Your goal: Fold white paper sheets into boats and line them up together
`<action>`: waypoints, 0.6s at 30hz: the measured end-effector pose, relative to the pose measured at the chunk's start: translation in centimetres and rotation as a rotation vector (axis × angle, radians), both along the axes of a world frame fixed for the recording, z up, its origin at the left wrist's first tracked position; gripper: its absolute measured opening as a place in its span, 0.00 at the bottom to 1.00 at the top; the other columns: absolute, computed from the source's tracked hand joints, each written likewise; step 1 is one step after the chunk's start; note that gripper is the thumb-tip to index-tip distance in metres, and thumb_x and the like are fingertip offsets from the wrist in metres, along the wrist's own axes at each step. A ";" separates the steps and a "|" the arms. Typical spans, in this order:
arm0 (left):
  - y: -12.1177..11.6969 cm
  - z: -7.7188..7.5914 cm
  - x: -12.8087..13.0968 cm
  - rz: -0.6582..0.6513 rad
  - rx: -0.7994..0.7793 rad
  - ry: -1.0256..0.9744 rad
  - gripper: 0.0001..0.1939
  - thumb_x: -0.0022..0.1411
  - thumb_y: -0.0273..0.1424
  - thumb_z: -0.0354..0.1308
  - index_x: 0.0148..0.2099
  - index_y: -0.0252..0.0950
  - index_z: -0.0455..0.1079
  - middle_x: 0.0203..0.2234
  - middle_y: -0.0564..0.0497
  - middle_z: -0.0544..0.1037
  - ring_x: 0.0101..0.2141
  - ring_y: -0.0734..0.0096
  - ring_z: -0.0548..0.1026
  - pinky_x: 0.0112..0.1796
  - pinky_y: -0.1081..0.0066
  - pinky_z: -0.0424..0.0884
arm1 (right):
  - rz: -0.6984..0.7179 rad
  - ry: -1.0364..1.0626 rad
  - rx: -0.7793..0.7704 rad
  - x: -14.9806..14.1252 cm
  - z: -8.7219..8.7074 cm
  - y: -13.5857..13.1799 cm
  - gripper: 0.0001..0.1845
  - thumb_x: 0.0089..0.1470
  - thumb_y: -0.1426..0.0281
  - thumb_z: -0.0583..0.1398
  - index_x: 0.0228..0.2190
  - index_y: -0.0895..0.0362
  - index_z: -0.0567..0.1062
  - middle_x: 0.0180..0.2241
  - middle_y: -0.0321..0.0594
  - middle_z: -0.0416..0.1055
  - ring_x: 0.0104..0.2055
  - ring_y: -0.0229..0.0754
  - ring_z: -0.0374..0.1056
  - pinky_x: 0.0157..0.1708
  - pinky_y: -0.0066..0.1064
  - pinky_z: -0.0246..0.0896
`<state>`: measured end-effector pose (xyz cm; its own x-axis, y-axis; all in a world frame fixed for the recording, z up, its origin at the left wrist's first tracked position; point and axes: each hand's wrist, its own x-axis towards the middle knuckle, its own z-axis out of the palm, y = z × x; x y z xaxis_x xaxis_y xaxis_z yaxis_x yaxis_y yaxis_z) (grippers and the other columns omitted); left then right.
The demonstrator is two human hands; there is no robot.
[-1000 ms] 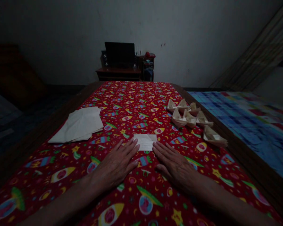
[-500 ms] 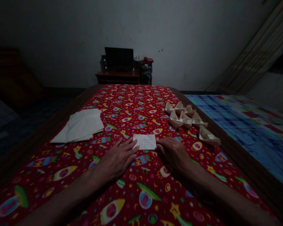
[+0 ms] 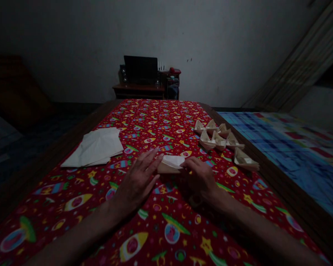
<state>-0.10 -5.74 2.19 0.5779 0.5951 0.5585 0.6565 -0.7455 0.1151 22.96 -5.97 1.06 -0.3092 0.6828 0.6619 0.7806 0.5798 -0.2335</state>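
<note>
The left hand's fingers (image 3: 157,159) touch the left end of a small folded paper (image 3: 170,164) on a red patterned cloth (image 3: 152,129), while the right hand's fingers (image 3: 184,164) pinch its right end, where a pale flap shows above a tan front. Beyond and left of the left fingers lies a stack of pale sheets (image 3: 96,147); beyond and right of the right fingers sit folded paper shapes (image 3: 220,140), mostly clustered together.

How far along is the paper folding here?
Apparently done: the folded shapes grouped on the right. In hand: one small paper, partly folded, between the left hand and right hand, not yet shaped like those. Probably left: the flat sheets piled on the left; I can't tell how many.
</note>
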 end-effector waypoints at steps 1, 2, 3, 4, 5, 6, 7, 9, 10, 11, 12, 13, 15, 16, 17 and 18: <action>-0.3 0.3 0.2 -0.011 0.038 0.015 0.28 0.64 0.26 0.50 0.64 0.35 0.48 0.63 0.43 0.53 0.61 0.57 0.50 0.59 0.53 0.54 | 0.023 -0.083 0.117 -0.1 0.3 -0.4 0.07 0.56 0.74 0.54 0.28 0.58 0.70 0.27 0.40 0.69 0.28 0.37 0.62 0.26 0.27 0.52; -0.5 0.4 0.4 -0.034 0.073 0.029 0.28 0.63 0.25 0.50 0.64 0.34 0.49 0.62 0.42 0.54 0.61 0.56 0.50 0.58 0.53 0.54 | 0.048 -0.169 0.205 -0.2 0.7 -0.9 0.08 0.57 0.74 0.53 0.28 0.58 0.71 0.27 0.40 0.69 0.28 0.37 0.61 0.27 0.28 0.51; -0.7 0.5 0.6 -0.065 0.102 0.037 0.27 0.63 0.25 0.51 0.63 0.33 0.51 0.61 0.41 0.56 0.60 0.56 0.52 0.58 0.54 0.55 | 0.074 -0.245 0.267 -0.4 1.1 -1.3 0.09 0.58 0.74 0.53 0.27 0.58 0.71 0.27 0.40 0.69 0.28 0.38 0.60 0.27 0.30 0.50; -0.9 0.5 0.8 -0.095 0.120 0.042 0.25 0.62 0.24 0.51 0.61 0.32 0.54 0.58 0.41 0.60 0.58 0.56 0.54 0.57 0.55 0.57 | 0.096 -0.310 0.295 -0.6 1.4 -1.7 0.10 0.58 0.74 0.52 0.27 0.58 0.71 0.26 0.40 0.69 0.27 0.38 0.58 0.27 0.31 0.49; -0.9 0.4 0.9 -0.119 0.123 0.045 0.21 0.63 0.24 0.50 0.58 0.31 0.58 0.54 0.41 0.65 0.56 0.57 0.59 0.55 0.56 0.60 | 0.106 -0.354 0.300 -0.8 1.5 -2.0 0.11 0.59 0.74 0.51 0.27 0.59 0.71 0.26 0.40 0.68 0.27 0.39 0.57 0.27 0.31 0.49; -1.0 0.3 1.0 -0.137 0.105 0.057 0.17 0.63 0.25 0.50 0.55 0.31 0.62 0.49 0.42 0.69 0.52 0.58 0.63 0.52 0.57 0.63 | 0.113 -0.383 0.291 -0.9 1.5 -2.2 0.12 0.59 0.74 0.51 0.26 0.59 0.71 0.26 0.40 0.68 0.27 0.39 0.57 0.27 0.32 0.48; -1.0 0.1 1.1 -0.149 0.069 0.076 0.13 0.64 0.26 0.49 0.50 0.32 0.65 0.44 0.44 0.72 0.47 0.60 0.66 0.48 0.59 0.66 | 0.120 -0.403 0.263 -1.0 1.3 -2.3 0.13 0.59 0.74 0.51 0.26 0.59 0.71 0.25 0.41 0.67 0.27 0.39 0.56 0.27 0.32 0.48; -0.9 -0.3 1.1 -0.164 -0.030 0.128 0.08 0.65 0.28 0.48 0.41 0.34 0.69 0.35 0.48 0.74 0.40 0.64 0.69 0.42 0.62 0.69 | 0.142 -0.416 0.175 -0.9 0.6 -2.3 0.13 0.59 0.73 0.51 0.26 0.59 0.71 0.26 0.41 0.67 0.28 0.39 0.56 0.27 0.31 0.49; -0.8 -0.5 1.1 -0.169 -0.075 0.145 0.09 0.66 0.28 0.47 0.39 0.35 0.69 0.34 0.48 0.74 0.38 0.65 0.69 0.42 0.62 0.69 | 0.157 -0.416 0.122 -0.8 0.2 -2.3 0.12 0.59 0.73 0.52 0.26 0.60 0.71 0.27 0.41 0.66 0.28 0.39 0.56 0.27 0.30 0.49; -0.8 -0.6 1.0 -0.172 -0.105 0.152 0.09 0.66 0.28 0.47 0.40 0.35 0.69 0.36 0.48 0.74 0.40 0.65 0.69 0.43 0.62 0.69 | 0.166 -0.410 0.075 -0.6 -0.2 -2.2 0.11 0.59 0.73 0.52 0.27 0.60 0.71 0.27 0.41 0.66 0.28 0.38 0.57 0.27 0.30 0.49; -0.8 -0.6 1.0 -0.178 -0.116 0.151 0.10 0.66 0.29 0.47 0.44 0.35 0.68 0.41 0.47 0.74 0.43 0.65 0.69 0.45 0.62 0.68 | 0.171 -0.399 0.040 -0.4 -0.5 -2.2 0.11 0.59 0.72 0.52 0.28 0.60 0.71 0.28 0.41 0.66 0.29 0.38 0.57 0.26 0.29 0.49; -0.8 -0.6 1.0 -0.188 -0.109 0.147 0.12 0.66 0.29 0.48 0.50 0.35 0.66 0.46 0.46 0.72 0.47 0.63 0.67 0.48 0.60 0.66 | 0.178 -0.385 0.023 -0.3 -0.7 -2.1 0.10 0.59 0.73 0.52 0.29 0.60 0.71 0.28 0.41 0.66 0.29 0.38 0.57 0.27 0.29 0.50; -0.9 -0.5 1.1 -0.220 -0.082 0.158 0.21 0.64 0.30 0.50 0.59 0.34 0.57 0.56 0.43 0.64 0.56 0.59 0.60 0.54 0.57 0.61 | 0.199 -0.369 0.027 -0.1 -0.8 -2.1 0.10 0.60 0.73 0.51 0.31 0.60 0.72 0.30 0.42 0.67 0.31 0.38 0.58 0.28 0.29 0.52; -0.9 -0.4 1.1 -0.238 -0.075 0.171 0.24 0.63 0.31 0.51 0.61 0.34 0.55 0.58 0.43 0.62 0.57 0.58 0.57 0.55 0.56 0.59 | 0.219 -0.364 0.039 -0.1 -0.8 -2.2 0.10 0.60 0.73 0.51 0.33 0.60 0.72 0.30 0.42 0.68 0.31 0.38 0.59 0.29 0.29 0.52; -0.9 -0.4 1.2 -0.255 -0.077 0.181 0.25 0.63 0.30 0.51 0.61 0.34 0.55 0.57 0.43 0.63 0.57 0.58 0.58 0.55 0.56 0.59 | 0.243 -0.364 0.045 -0.1 -0.7 -2.2 0.11 0.60 0.73 0.50 0.33 0.60 0.72 0.31 0.43 0.69 0.31 0.39 0.59 0.29 0.29 0.53; -0.9 -0.5 1.2 -0.268 -0.089 0.184 0.22 0.63 0.29 0.51 0.59 0.35 0.57 0.54 0.44 0.67 0.55 0.59 0.61 0.54 0.57 0.61 | 0.269 -0.366 0.045 -0.2 -0.6 -2.2 0.12 0.61 0.74 0.50 0.34 0.60 0.72 0.31 0.43 0.69 0.32 0.39 0.60 0.29 0.29 0.53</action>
